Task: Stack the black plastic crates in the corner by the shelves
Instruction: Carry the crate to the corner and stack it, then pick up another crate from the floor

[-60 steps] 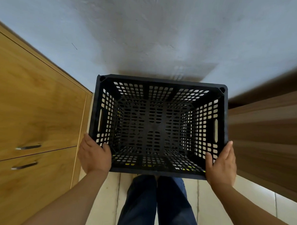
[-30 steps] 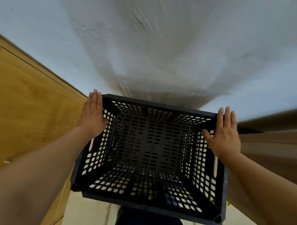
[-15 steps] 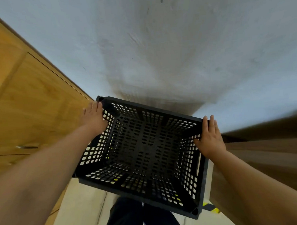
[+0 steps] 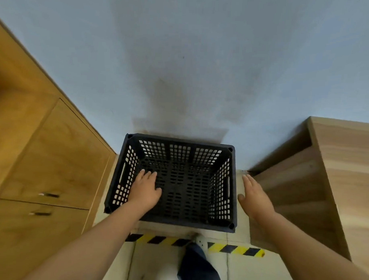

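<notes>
pale blue wall (image 4: 203, 46) (dark-stained), wooden cabinet (image 4: 42, 166) left, wooden shelves (image 4: 335, 176) right, hazard tape (image 4: 236, 249) on floor.

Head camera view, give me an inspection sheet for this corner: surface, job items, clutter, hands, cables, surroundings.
Surface: pale tiled floor, with yellow-and-black hazard tape across it in front of the crate.
Job's things: one black plastic crate, upright with its open top up, set against the wall between the cabinet and the shelving; whether another crate sits beneath it cannot be told.
Clutter: nothing seen.
Hands: left hand over the crate's left side, fingers straight, holding nothing; right hand flat and open, just outside the crate's right wall.
Cables: nothing seen.
Surroundings: grey wall with a dark stain; wooden drawer cabinet on the left; wooden shelving on the right.
</notes>
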Tool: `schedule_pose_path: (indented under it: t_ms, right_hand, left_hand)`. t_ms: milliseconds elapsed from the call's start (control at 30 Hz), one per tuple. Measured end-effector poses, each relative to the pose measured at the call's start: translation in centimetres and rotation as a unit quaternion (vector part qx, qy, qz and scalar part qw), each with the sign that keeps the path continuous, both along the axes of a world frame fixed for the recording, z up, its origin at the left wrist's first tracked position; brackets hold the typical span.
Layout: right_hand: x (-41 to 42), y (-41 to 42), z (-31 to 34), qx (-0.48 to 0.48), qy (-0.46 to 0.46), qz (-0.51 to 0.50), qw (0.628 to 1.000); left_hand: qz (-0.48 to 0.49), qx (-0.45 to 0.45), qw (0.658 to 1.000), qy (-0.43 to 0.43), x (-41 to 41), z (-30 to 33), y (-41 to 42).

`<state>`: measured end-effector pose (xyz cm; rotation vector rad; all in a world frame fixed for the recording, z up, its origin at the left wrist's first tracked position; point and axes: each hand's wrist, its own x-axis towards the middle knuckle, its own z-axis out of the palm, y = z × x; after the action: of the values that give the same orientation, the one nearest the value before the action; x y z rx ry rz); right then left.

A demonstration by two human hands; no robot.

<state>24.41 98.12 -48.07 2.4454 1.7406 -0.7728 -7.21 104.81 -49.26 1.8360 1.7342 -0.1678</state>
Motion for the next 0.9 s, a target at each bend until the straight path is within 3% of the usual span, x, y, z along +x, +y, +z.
schedule_pose_path:
  t_ms: [467, 700, 900]
  right_hand:
    - [-13.2, -22.6, 9.0, 0.085, 0.003, -0.098, 0.992]
    - [-13.2, -35.4, 13.1, 0.074, 0.034, -0.222, 0.972]
    - [-10.9, -46.9, 16.0, 0.077, 0.009, -0.295, 0.952]
  left_hand:
    - [-0.073, 0.087, 0.992, -0.06, -11.7, 9.8, -13.9]
    - [-0.174, 0.043, 0.982, -0.061, -6.4, 13.7, -22.5]
    - [-0.29, 0.047, 0.954, -0.063, 0.2, 16.1, -31.7]
